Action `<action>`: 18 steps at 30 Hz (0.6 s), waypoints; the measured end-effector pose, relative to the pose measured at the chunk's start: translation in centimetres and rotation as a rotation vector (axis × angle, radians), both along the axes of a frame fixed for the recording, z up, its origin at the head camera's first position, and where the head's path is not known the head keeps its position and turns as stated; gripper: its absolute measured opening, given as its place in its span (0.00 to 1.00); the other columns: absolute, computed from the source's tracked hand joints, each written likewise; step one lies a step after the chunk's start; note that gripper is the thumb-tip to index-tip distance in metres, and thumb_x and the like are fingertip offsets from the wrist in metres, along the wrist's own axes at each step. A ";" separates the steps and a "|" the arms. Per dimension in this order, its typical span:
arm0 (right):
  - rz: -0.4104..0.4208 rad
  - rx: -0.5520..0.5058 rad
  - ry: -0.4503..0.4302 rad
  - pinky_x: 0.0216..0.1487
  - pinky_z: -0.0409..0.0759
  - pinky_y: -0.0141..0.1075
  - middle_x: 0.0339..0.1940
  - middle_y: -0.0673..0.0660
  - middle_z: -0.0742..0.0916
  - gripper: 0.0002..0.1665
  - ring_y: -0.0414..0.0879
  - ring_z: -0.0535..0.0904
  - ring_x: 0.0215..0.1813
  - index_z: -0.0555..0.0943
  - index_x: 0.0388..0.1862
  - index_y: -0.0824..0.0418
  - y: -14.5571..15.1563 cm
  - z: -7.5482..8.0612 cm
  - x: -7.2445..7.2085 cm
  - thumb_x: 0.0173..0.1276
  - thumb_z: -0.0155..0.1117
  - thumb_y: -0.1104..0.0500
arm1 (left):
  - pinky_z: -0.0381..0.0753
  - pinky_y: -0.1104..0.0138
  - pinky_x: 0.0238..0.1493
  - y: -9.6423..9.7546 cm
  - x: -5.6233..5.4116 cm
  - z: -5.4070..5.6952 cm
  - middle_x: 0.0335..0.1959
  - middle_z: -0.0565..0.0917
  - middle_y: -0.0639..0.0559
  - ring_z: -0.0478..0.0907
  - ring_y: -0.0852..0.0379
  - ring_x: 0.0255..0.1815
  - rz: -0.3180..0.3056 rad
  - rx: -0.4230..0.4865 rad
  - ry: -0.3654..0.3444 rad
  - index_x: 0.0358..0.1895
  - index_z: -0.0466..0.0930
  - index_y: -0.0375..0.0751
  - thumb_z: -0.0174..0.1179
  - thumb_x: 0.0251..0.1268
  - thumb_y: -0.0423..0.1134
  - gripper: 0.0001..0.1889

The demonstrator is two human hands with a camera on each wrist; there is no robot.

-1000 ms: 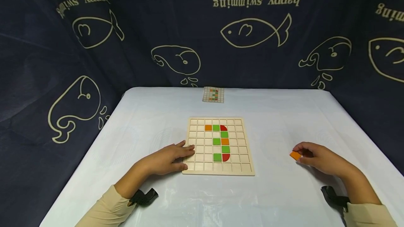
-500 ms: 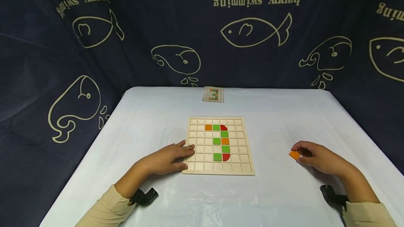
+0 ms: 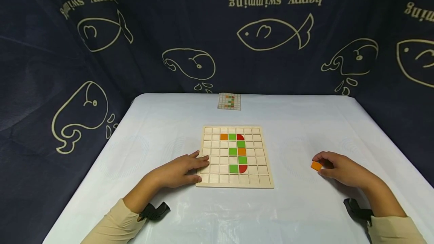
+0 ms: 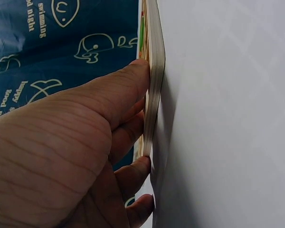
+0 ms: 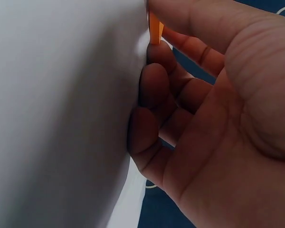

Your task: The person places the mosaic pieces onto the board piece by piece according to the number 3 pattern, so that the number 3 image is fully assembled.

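Observation:
My left hand (image 3: 181,170) lies spread at the left edge of a square wooden grid board (image 3: 217,179), with fingertips and thumb touching its rim. Green, orange and red tiles sit in the board's cells, among them a red quarter-round tile (image 3: 242,169) and a green square tile (image 3: 233,168). Off to the right, my right hand (image 3: 344,170) pinches an orange square tile (image 3: 316,165) between thumb and fingers, low over the white table. In the right wrist view a thin edge of the orange tile (image 5: 155,29) shows past the thumb; the remaining fingers curl against the tabletop.
A small pattern card (image 3: 229,101) with a similar coloured grid lies at the table's far edge. The white tabletop (image 3: 162,123) reaches back to a dark blue curtain (image 3: 190,10) printed with fish and whales. A black strap (image 3: 155,212) circles each wrist.
My right hand has shifted very slightly, turning the orange tile a little between its fingers. The left hand and the board have stayed in place.

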State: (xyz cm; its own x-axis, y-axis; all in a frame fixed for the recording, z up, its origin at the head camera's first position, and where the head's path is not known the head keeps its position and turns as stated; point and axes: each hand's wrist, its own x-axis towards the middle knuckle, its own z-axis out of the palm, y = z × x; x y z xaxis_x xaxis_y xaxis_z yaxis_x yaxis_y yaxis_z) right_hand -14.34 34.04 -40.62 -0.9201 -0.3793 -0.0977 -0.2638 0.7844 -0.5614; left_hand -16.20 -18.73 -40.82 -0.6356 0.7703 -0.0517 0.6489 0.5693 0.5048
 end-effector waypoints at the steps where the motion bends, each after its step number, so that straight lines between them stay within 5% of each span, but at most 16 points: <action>1: 0.003 0.001 -0.001 0.42 0.74 0.32 0.41 0.49 0.82 0.17 0.39 0.73 0.41 0.79 0.52 0.62 0.0 0.0 0.0 0.65 0.69 0.63 | 0.54 0.42 0.72 0.0 0.0 0.0 0.74 0.66 0.47 0.52 0.39 0.77 0.001 0.000 -0.001 0.71 0.70 0.38 0.62 0.70 0.45 0.30; 18: 0.019 0.009 0.004 0.42 0.76 0.32 0.41 0.48 0.83 0.17 0.37 0.75 0.41 0.80 0.53 0.59 -0.6 0.8 -0.7 0.65 0.69 0.60 | 0.54 0.42 0.72 0.0 0.1 0.1 0.74 0.66 0.46 0.52 0.38 0.77 0.001 0.005 -0.002 0.71 0.70 0.37 0.62 0.70 0.44 0.30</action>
